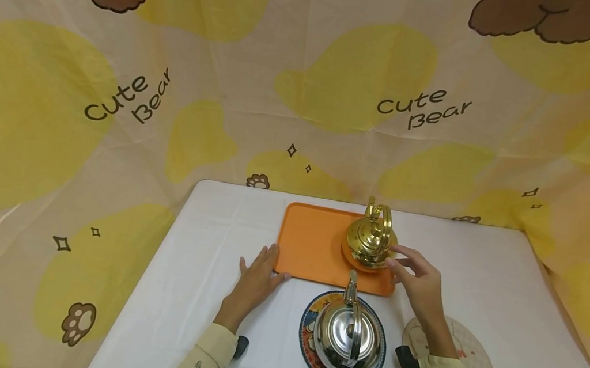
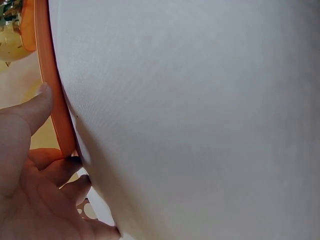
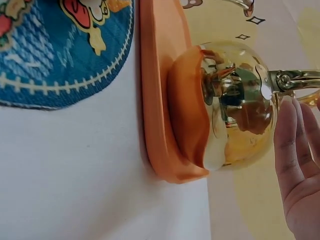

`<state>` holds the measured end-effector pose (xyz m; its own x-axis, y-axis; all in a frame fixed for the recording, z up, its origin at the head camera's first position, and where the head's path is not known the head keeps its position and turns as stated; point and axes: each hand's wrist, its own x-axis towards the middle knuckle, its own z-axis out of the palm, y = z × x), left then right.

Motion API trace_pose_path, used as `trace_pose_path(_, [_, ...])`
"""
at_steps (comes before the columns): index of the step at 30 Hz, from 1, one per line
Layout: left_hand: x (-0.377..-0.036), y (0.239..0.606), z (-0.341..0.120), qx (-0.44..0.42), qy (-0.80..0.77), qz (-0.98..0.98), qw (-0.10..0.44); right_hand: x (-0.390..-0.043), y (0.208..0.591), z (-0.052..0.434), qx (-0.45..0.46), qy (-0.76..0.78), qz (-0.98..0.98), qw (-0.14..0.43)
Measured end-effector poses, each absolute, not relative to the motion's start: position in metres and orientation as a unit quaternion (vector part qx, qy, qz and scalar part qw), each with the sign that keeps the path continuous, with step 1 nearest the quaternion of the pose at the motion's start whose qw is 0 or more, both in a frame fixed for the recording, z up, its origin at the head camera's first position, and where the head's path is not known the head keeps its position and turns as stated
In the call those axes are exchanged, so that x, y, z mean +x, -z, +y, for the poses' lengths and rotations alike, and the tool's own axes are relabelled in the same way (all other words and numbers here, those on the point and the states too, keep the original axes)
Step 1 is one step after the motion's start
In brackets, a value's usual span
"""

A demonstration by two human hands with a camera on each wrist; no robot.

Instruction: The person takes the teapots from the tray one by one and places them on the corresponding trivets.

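Observation:
A shiny gold kettle (image 1: 368, 242) with an upright arched handle stands on the right part of an orange tray (image 1: 306, 242). My right hand (image 1: 420, 277) is at the kettle's right side, its fingertips right at the gold body. In the right wrist view, those fingers (image 3: 287, 145) look straight, close to the handle's base. Spread out at the tray's left front corner is my left hand (image 1: 256, 282), thumb along the front edge. The left wrist view shows that thumb (image 2: 42, 102) against the tray's rim (image 2: 52, 85).
Nearer to me, a silver kettle (image 1: 335, 337) sits on a round blue-rimmed mat (image 1: 307, 355). A pale round mat (image 1: 479, 360) lies partly under my right forearm. Behind the white table (image 1: 230, 213) hangs a yellow-patterned cloth (image 1: 333, 94).

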<state>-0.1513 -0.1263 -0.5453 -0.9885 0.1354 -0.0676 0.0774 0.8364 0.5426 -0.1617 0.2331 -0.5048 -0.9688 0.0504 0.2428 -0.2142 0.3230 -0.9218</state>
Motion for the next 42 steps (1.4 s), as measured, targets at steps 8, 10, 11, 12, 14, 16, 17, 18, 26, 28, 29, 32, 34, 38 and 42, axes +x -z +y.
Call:
trace_pose_path(8, [-0.151, 0.545, -0.126, 0.056, -0.284, 0.956, 0.047, -0.172, 0.502, 0.233, 0.054, -0.568, -0.814, 0.106])
trace_pose_path(10, [-0.151, 0.545, -0.126, 0.056, -0.285, 0.956, 0.047, -0.174, 0.501, 0.233, 0.06, -0.572, -0.811, 0.106])
trace_pose_path(11, [-0.151, 0.544, -0.126, 0.056, -0.285, 0.956, 0.047, -0.175, 0.5, 0.233, 0.063, -0.573, -0.81, 0.107])
trace_pose_path(12, [-0.151, 0.544, -0.126, 0.056, -0.285, 0.956, 0.047, -0.176, 0.5, 0.233, 0.066, -0.576, -0.808, 0.106])
trace_pose_path(14, [-0.151, 0.544, -0.126, 0.056, -0.285, 0.956, 0.047, -0.177, 0.498, 0.232, 0.072, -0.581, -0.804, 0.106])
trace_pose_path(16, [-0.151, 0.544, -0.126, 0.056, -0.285, 0.956, 0.048, -0.178, 0.497, 0.232, 0.075, -0.585, -0.801, 0.105])
trace_pose_path(17, [-0.151, 0.545, -0.126, 0.057, -0.284, 0.956, 0.047, -0.179, 0.496, 0.232, 0.076, -0.588, -0.799, 0.104])
trace_pose_path(18, [-0.151, 0.545, -0.126, 0.057, -0.284, 0.956, 0.047, -0.179, 0.496, 0.232, 0.077, -0.59, -0.797, 0.104])
trace_pose_path(26, [-0.151, 0.544, -0.126, 0.058, -0.286, 0.955, 0.047, -0.186, 0.493, 0.229, 0.076, -0.593, -0.796, 0.095])
trace_pose_path(28, [-0.151, 0.544, -0.126, 0.058, -0.287, 0.955, 0.047, -0.188, 0.492, 0.228, 0.078, -0.596, -0.793, 0.093])
trace_pose_path(29, [-0.151, 0.544, -0.126, 0.058, -0.288, 0.955, 0.047, -0.189, 0.492, 0.227, 0.079, -0.6, -0.791, 0.093])
trace_pose_path(32, [-0.152, 0.543, -0.126, 0.06, -0.288, 0.955, 0.048, -0.191, 0.492, 0.225, 0.084, -0.608, -0.784, 0.091])
trace_pose_path(34, [-0.152, 0.543, -0.126, 0.062, -0.288, 0.955, 0.045, -0.192, 0.492, 0.225, 0.086, -0.611, -0.781, 0.092])
trace_pose_path(38, [-0.152, 0.543, -0.127, 0.067, -0.286, 0.955, 0.039, -0.194, 0.492, 0.224, 0.086, -0.614, -0.779, 0.091])
trace_pose_path(42, [-0.152, 0.545, -0.127, 0.068, -0.284, 0.956, 0.038, -0.195, 0.491, 0.224, 0.085, -0.615, -0.779, 0.086])
